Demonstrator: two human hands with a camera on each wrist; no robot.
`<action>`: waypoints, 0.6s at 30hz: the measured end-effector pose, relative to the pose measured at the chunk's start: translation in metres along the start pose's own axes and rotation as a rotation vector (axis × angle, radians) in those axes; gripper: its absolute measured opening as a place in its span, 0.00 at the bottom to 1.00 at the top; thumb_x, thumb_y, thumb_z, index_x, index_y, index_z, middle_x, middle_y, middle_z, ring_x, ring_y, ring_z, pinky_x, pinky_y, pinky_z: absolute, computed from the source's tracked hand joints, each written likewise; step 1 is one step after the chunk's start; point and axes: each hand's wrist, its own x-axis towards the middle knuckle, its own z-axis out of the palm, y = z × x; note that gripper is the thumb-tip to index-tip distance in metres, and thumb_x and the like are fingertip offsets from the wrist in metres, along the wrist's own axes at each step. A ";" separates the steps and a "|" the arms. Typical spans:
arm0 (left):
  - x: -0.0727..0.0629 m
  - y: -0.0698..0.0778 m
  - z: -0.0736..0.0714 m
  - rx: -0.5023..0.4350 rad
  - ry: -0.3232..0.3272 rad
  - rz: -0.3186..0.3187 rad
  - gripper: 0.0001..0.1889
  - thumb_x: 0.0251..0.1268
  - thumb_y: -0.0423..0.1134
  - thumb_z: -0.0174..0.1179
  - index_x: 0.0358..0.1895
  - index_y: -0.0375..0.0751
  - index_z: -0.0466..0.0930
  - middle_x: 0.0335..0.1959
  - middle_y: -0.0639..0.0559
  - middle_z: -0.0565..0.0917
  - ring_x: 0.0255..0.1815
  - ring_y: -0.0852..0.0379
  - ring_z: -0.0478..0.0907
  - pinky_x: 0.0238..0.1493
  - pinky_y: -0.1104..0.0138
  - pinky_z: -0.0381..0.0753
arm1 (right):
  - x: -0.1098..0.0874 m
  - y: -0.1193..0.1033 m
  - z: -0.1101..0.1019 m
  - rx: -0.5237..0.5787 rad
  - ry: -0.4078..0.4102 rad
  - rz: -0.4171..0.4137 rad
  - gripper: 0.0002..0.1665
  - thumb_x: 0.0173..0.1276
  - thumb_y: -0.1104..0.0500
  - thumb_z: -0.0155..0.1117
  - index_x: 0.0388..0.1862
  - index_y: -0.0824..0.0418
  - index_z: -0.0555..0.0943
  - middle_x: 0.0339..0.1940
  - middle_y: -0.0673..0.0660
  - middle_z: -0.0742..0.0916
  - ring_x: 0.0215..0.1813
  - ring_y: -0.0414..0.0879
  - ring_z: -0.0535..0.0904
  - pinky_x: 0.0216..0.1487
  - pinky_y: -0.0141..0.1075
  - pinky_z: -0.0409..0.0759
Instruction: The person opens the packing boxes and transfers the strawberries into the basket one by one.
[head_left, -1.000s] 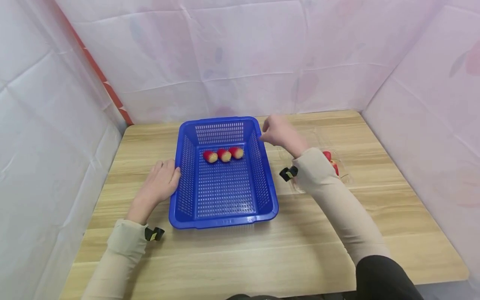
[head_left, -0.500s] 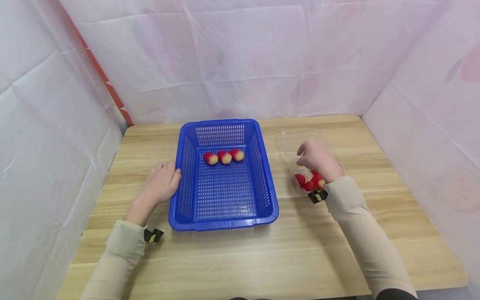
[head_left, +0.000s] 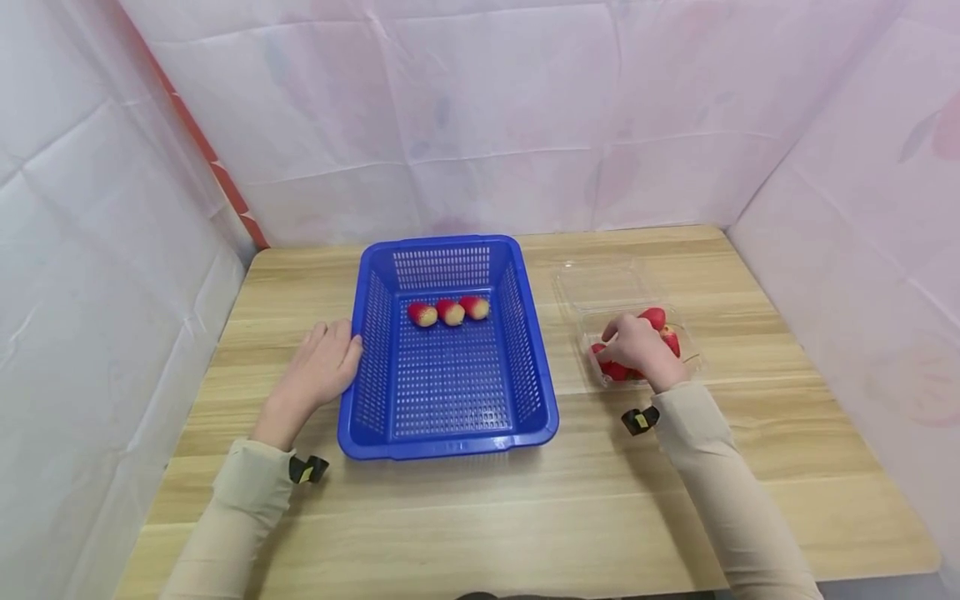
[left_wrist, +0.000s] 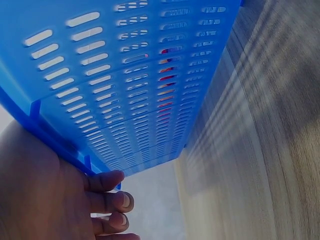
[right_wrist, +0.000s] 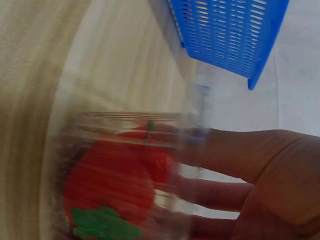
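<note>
My left hand (head_left: 318, 362) holds the left rim of a blue mesh basket (head_left: 450, 446); in the left wrist view its fingers (left_wrist: 107, 202) lie loosely curled below the rim, the thumb hidden. Three red strawberries with pale yellow ends, the middle one (head_left: 451, 312) among them, lie in a row on the basket floor. My right hand (head_left: 637, 346) reaches down into a clear plastic box (head_left: 692, 354) of red strawberries (head_left: 654, 317). In the right wrist view the thumb and fingers stand apart around a strawberry (right_wrist: 159, 165); the fingertips are blurred behind the plastic.
The box's clear lid (head_left: 603, 283) lies folded back behind it, on the wooden table (head_left: 465, 525). White patterned sheets (head_left: 487, 108) hang behind the table and on both sides. A wooden surface shows between the basket and the box.
From the basket's right rim, my right hand has moved right and then down into the plastic box. My left hand, the basket and its three strawberries have stayed in place.
</note>
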 end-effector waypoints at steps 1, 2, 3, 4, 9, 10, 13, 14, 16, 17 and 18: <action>0.000 0.000 0.000 0.000 -0.003 -0.001 0.19 0.79 0.45 0.33 0.47 0.33 0.68 0.36 0.42 0.72 0.41 0.43 0.65 0.44 0.52 0.63 | 0.000 0.000 0.001 0.000 0.002 -0.001 0.21 0.57 0.61 0.71 0.45 0.74 0.80 0.41 0.69 0.85 0.35 0.54 0.81 0.38 0.45 0.80; 0.000 0.001 -0.001 -0.001 -0.006 -0.003 0.19 0.79 0.45 0.33 0.48 0.33 0.68 0.37 0.42 0.72 0.41 0.43 0.65 0.44 0.52 0.63 | 0.001 0.001 0.002 0.002 0.002 -0.002 0.21 0.57 0.61 0.70 0.46 0.74 0.80 0.41 0.69 0.84 0.34 0.54 0.81 0.37 0.44 0.80; 0.000 0.001 -0.001 -0.002 -0.008 -0.004 0.19 0.79 0.45 0.33 0.48 0.33 0.68 0.37 0.42 0.72 0.41 0.43 0.65 0.44 0.52 0.63 | 0.001 0.001 0.003 -0.001 0.005 -0.003 0.21 0.57 0.62 0.70 0.46 0.74 0.80 0.40 0.69 0.84 0.34 0.54 0.80 0.36 0.44 0.80; 0.000 0.001 -0.001 -0.001 -0.009 -0.006 0.19 0.79 0.45 0.32 0.48 0.33 0.68 0.37 0.42 0.72 0.41 0.43 0.65 0.44 0.52 0.63 | 0.002 0.001 0.005 -0.004 0.010 -0.006 0.21 0.57 0.62 0.70 0.46 0.74 0.80 0.40 0.69 0.84 0.33 0.54 0.80 0.36 0.43 0.79; 0.000 0.001 -0.001 -0.004 -0.009 -0.007 0.19 0.79 0.45 0.33 0.48 0.33 0.68 0.37 0.42 0.72 0.41 0.43 0.65 0.44 0.52 0.63 | 0.004 0.002 0.009 -0.001 0.028 0.001 0.22 0.56 0.63 0.70 0.47 0.74 0.80 0.40 0.70 0.83 0.34 0.55 0.78 0.35 0.44 0.78; 0.000 0.001 -0.001 -0.003 -0.010 -0.008 0.19 0.79 0.45 0.33 0.48 0.33 0.68 0.37 0.42 0.72 0.41 0.43 0.65 0.44 0.52 0.63 | 0.004 0.002 0.010 0.000 0.033 0.001 0.22 0.55 0.63 0.70 0.48 0.74 0.80 0.40 0.71 0.83 0.34 0.56 0.78 0.35 0.44 0.78; 0.000 0.002 -0.002 -0.003 -0.007 -0.008 0.19 0.79 0.45 0.33 0.48 0.33 0.68 0.37 0.42 0.72 0.41 0.43 0.65 0.44 0.52 0.63 | 0.004 0.002 0.011 0.005 0.043 0.002 0.23 0.55 0.64 0.69 0.48 0.74 0.80 0.40 0.71 0.82 0.34 0.56 0.78 0.36 0.44 0.78; 0.000 0.002 -0.002 -0.003 -0.006 -0.009 0.19 0.79 0.45 0.33 0.48 0.33 0.68 0.36 0.42 0.72 0.41 0.42 0.65 0.44 0.52 0.63 | 0.004 0.002 0.010 0.005 0.049 -0.001 0.23 0.55 0.64 0.69 0.48 0.73 0.80 0.39 0.71 0.82 0.34 0.56 0.77 0.36 0.44 0.78; 0.000 0.002 -0.002 -0.003 -0.004 -0.010 0.19 0.79 0.45 0.33 0.48 0.33 0.68 0.36 0.42 0.72 0.41 0.42 0.65 0.44 0.52 0.63 | 0.003 0.001 0.010 0.007 0.055 -0.001 0.23 0.55 0.64 0.69 0.49 0.73 0.79 0.39 0.70 0.83 0.35 0.55 0.77 0.37 0.44 0.78; 0.000 0.002 -0.002 -0.003 -0.003 -0.010 0.19 0.79 0.45 0.33 0.47 0.33 0.68 0.36 0.42 0.72 0.40 0.42 0.65 0.44 0.52 0.63 | 0.002 0.001 0.009 0.010 0.055 0.001 0.23 0.55 0.64 0.69 0.50 0.73 0.79 0.39 0.70 0.83 0.35 0.55 0.78 0.37 0.44 0.78; 0.000 0.002 -0.002 -0.002 -0.004 -0.010 0.19 0.79 0.45 0.33 0.47 0.33 0.68 0.36 0.42 0.72 0.40 0.42 0.65 0.44 0.52 0.63 | 0.001 0.001 0.008 0.016 0.052 0.005 0.24 0.55 0.64 0.69 0.50 0.73 0.79 0.39 0.70 0.83 0.35 0.55 0.78 0.37 0.44 0.78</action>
